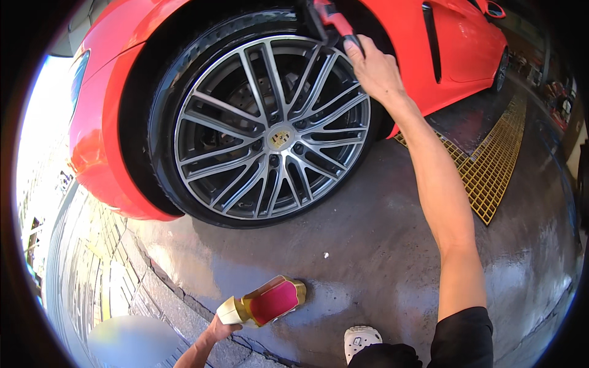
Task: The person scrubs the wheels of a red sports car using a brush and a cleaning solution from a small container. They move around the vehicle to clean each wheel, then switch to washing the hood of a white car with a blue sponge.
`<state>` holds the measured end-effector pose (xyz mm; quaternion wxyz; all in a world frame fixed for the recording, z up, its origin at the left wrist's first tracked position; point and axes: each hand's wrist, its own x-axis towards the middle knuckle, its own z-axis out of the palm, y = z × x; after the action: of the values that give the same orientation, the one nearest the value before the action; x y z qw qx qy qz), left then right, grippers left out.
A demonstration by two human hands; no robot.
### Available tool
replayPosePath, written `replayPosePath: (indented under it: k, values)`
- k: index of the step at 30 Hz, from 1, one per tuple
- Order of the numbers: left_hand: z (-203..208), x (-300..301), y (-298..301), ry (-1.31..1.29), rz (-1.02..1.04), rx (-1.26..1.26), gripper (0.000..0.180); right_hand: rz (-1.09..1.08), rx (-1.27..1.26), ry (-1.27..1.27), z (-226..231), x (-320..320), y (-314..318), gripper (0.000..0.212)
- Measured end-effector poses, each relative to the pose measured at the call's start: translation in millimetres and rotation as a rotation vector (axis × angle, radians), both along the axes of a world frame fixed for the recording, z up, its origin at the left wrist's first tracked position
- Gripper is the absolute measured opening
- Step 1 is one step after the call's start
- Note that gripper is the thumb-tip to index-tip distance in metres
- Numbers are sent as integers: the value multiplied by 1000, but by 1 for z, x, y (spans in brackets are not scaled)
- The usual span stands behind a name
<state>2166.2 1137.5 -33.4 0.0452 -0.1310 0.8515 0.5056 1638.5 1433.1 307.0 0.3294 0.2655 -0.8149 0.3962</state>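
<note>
My right hand point(375, 69) is closed around the black handle end of a red-and-black brush point(334, 18). The brush head is at the upper right of the black tyre point(164, 132), just under the wheel arch; whether its bristles touch the rubber is hard to tell. Low and to the left, my left hand point(219, 330) grips the pale neck end of a gold bottle point(248, 306) lying on its side. Its upper side is cut open, with pink-red liquid point(276, 302) inside. The silver-and-black multi-spoke wheel rim point(257, 132) lies between my two hands.
The wheel belongs to a red car point(463, 55) reaching away to the right. Wet grey floor point(392, 264) lies below, with a yellow grating point(491, 178) on the right. A white clog point(361, 340) is on my foot. Tiled paving point(101, 236) lies at left.
</note>
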Motion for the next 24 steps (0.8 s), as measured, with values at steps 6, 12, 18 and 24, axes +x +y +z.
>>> replayPosePath:
  k: [6,12,18,24]
  values:
    - [-10,7,-8,-17,30,-25,86,-160,-199,-304,-119,-59,27,65]
    - [4,7,0,-91,78,2,83,45,-908,-1243,-290,-22,-8,43]
    - [8,5,-1,-51,34,27,83,163,-1234,-1701,-378,66,-98,39]
    - [-3,10,-7,-26,3,-29,70,403,-1234,-2037,-373,178,-153,63]
